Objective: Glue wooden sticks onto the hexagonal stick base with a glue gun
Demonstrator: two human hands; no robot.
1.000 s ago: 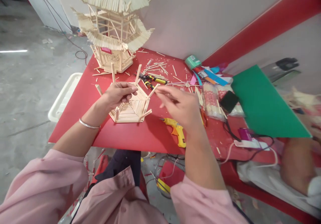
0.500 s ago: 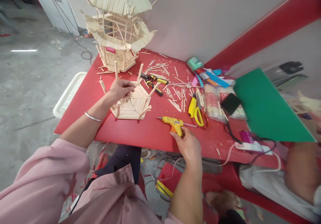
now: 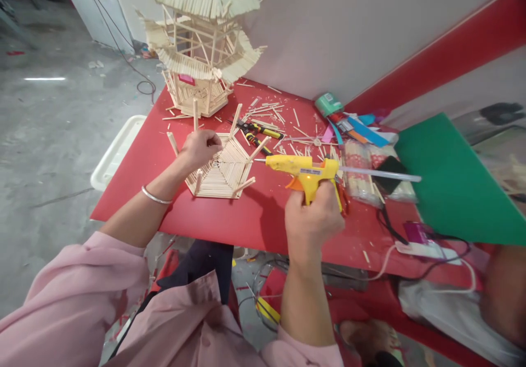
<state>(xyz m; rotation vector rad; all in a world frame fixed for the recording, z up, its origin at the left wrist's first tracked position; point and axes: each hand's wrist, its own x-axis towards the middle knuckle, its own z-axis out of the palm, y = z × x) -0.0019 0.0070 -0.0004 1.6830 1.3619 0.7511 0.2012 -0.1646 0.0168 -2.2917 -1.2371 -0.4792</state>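
My right hand [image 3: 312,213] is wrapped round the handle of a yellow hot glue gun [image 3: 290,163], raised over the red table. A long clear glue stick [image 3: 378,174] juts from its back, and its nozzle points left. On the table sits a hexagonal base of wooden sticks [image 3: 217,181] with short posts standing at its corners. Above the base's left side is my left hand [image 3: 201,149], its fingers pinched together. Whatever they may hold is hidden or too small to make out.
A tiered stick pagoda [image 3: 201,55] stands at the back left. Yellow-black pliers [image 3: 257,134] and loose sticks [image 3: 267,112] lie behind the base. To the right are bagged sticks [image 3: 357,178], a phone [image 3: 390,174], a power strip [image 3: 427,251] and a green board [image 3: 460,186].
My right hand has lifted the glue gun from the table and now grips its handle fully. The left hand stays over the base, still pinched. The view has shifted slightly.
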